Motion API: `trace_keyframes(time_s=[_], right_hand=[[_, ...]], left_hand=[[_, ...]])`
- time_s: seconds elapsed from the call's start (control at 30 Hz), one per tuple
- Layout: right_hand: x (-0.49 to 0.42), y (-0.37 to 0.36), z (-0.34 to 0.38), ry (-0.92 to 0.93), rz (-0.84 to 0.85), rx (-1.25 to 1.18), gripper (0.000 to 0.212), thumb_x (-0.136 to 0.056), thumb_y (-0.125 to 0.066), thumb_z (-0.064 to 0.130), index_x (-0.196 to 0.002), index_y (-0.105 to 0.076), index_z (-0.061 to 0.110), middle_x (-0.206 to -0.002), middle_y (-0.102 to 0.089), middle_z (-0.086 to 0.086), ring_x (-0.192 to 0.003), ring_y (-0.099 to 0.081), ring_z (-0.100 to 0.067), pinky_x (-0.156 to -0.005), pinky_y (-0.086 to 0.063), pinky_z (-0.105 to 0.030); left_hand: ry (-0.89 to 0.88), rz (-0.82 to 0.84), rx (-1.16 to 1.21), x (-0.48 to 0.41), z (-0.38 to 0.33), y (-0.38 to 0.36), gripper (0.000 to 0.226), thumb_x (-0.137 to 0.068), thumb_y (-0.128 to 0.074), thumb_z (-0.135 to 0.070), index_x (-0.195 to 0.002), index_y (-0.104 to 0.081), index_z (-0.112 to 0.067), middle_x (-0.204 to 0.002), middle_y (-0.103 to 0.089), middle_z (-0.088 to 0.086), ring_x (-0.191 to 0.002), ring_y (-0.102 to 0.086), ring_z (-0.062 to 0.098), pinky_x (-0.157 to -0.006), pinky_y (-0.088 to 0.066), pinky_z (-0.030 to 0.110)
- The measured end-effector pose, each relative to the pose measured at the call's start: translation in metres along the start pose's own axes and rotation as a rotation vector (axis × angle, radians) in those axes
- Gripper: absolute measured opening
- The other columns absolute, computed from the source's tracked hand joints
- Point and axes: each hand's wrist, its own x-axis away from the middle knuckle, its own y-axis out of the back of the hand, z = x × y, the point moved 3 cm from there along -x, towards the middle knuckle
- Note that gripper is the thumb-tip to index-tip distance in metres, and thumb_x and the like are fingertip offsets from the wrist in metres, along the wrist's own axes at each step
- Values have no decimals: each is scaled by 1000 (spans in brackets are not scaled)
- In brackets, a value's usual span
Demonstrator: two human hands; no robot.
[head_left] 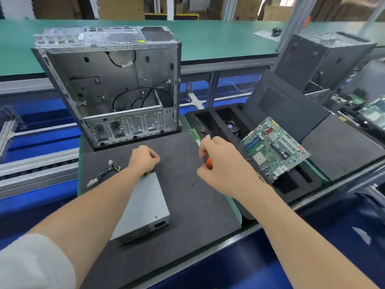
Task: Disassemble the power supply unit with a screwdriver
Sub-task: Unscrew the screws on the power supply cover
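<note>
Screwdriver [209,162] sits pinched in the right grip [225,163], tip slanting down-left; power supply unit [143,207] lies left, long axis running away; left grip [143,158] curls at its far end, hold unclear.

Bright, even light comes from above. A small soft shadow sits under the power supply [143,207]. The edges bend. The far boxes [120,7] and case [116,86] top look blurry.
</note>
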Motion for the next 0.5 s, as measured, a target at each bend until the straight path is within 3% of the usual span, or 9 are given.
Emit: trace_keyframes(time_s=[0.13, 0.23, 0.33, 0.4, 0.5], right_hand=[[-6, -10, -5, -9, 14, -17, 17, -85, -62, 17, -97, -51, 22, -95, -47, 6, -82, -55, -20, -70, -54, -44], [-12, -17, -6, -14, 36, -28, 17, -87, -62, 18, -99, -51, 21, -96, -47, 7, -84, -53, -19, -74, -54, -44], [-17, -22, -5, 6, 31, -40, 17, -88, -63, 18, -100, -51, 20, -98, -48, 6, -84, -52, -18, -73, -54, -42], [-20, -23, -1, 31, 25, -55, 16, -89, -63, 18, -100, -51, 21, -100, -48, 7, -82, -54, -19, -72, -54, -44], [-25, -22, 10, 81, -5, -111, 16, -89, -64, 17, -100, -52, 20, -99, -50, 7, -83, -56, -18, -74, -55, -47]], left_hand=[[64, 66, -17, -13, 8, -5, 15, -87, -75, -9, -82, -83, -21, -91, -79, -1, -83, -71, 20, -83, -63, 38], [115, 90, 11, -18, 16, -10, 17, -82, -81, -9, -76, -82, -25, -85, -79, 3, -75, -71, 18, -72, -63, 34], [119, 78, 32, -19, 23, -14, 17, -81, -87, -14, -76, -80, -28, -92, -80, 1, -88, -71, 17, -85, -60, 33], [72, 31, 34, -18, 23, -11, 13, -87, -82, -16, -80, -81, -28, -96, -80, -2, -101, -70, 18, -91, -55, 29], [-81, -64, 22, -9, 15, 1, 14, -96, -70, -20, -94, -84, -23, -105, -80, -6, -104, -69, 14, -90, -43, 21]])
